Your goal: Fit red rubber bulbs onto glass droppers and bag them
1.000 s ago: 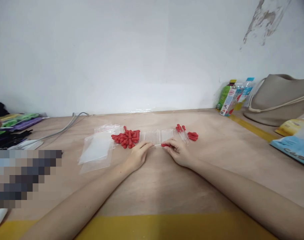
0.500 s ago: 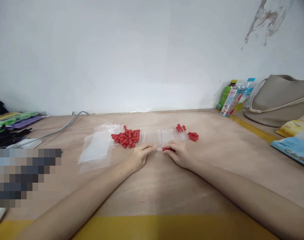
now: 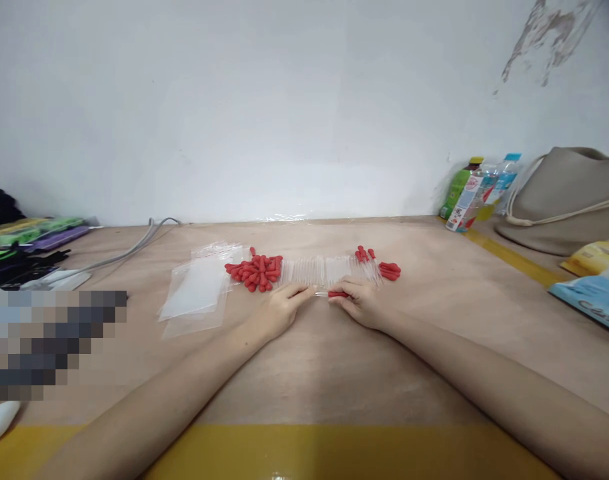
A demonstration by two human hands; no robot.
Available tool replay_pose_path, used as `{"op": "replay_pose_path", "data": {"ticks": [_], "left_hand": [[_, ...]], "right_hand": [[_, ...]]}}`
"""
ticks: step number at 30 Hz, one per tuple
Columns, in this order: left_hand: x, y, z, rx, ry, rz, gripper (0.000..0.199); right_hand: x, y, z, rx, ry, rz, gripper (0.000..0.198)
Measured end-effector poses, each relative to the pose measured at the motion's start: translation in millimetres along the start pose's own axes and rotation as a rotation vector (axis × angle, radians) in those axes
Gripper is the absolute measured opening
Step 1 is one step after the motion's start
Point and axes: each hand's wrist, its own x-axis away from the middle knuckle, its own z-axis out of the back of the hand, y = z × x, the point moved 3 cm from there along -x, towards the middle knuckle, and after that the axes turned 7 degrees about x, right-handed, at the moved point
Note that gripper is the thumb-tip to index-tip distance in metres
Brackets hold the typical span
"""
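Between my two hands runs a clear dropper tube point(image 3: 322, 293). My left hand point(image 3: 280, 309) pinches its left end between thumb and fingers. In my right hand point(image 3: 360, 301) is a red rubber bulb point(image 3: 337, 294), gripped at the tube's right end; my fingers hide part of it. Just beyond the hands lies a row of clear tubes point(image 3: 304, 270). A heap of red bulbs point(image 3: 257, 270) sits left of that row. On the right, several tubes with red bulbs on them point(image 3: 365, 254) lie beside a small bundle of bulbs point(image 3: 389, 271).
Clear plastic bags point(image 3: 197, 290) lie left of the heap. A grey cable point(image 3: 134, 248) crosses the table at the left back. Bottles point(image 3: 464, 193) stand at the right back against the wall, near a grey-brown bag point(image 3: 564, 200). Blue packaging point(image 3: 591, 300) lies at the right edge.
The view has shifted slightly. Both hands keep their grip on the tube and bulb; the right fingers sit a little differently, showing more of the bulb.
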Motion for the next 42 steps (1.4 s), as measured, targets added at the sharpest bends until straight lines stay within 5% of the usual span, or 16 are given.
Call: {"op": "replay_pose_path", "data": {"ticks": [5,33,42], "left_hand": [[-3,-6,4,-0.082,-0.031,0.116,0.019],[2,-1,0,0.108,0.0,0.149,0.022],[-3,-1,0,0.214,0.059,0.174,0.025]], "right_hand": [[3,7,1,0.02,-0.016,-0.019,0.014],[0,-2,-1,0.045,-0.053,0.053,0.019],[-13,-3,8,-0.454,0.225,-0.423,0.032]]}}
